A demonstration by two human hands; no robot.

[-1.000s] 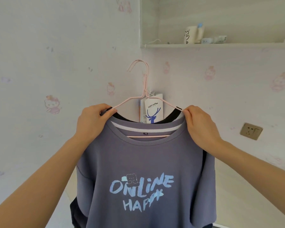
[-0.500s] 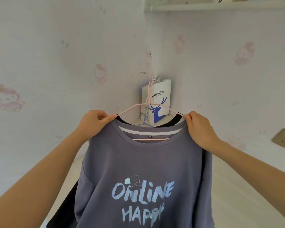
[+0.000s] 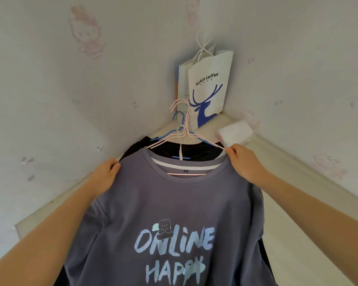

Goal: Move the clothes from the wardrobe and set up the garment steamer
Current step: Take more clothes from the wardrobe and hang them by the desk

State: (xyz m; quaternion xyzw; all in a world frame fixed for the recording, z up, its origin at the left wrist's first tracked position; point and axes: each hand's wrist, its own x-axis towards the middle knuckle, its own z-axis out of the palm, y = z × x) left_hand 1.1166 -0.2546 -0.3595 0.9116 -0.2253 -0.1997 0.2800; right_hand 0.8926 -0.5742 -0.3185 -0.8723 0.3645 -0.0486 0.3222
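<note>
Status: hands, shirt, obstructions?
Left hand, right hand grip shoulders of grey-blue printed T-shirt on pink wire hanger. White paper bag in corner ahead.

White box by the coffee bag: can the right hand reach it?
Probably yes: the white box lies just past the right hand, nothing between, but that hand grips the purple shirt.

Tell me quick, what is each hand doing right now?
Left hand: closed, fingers pinching one shoulder of the grey T-shirt.
Right hand: closed, fingers pinching the other shoulder of the grey T-shirt.
</note>
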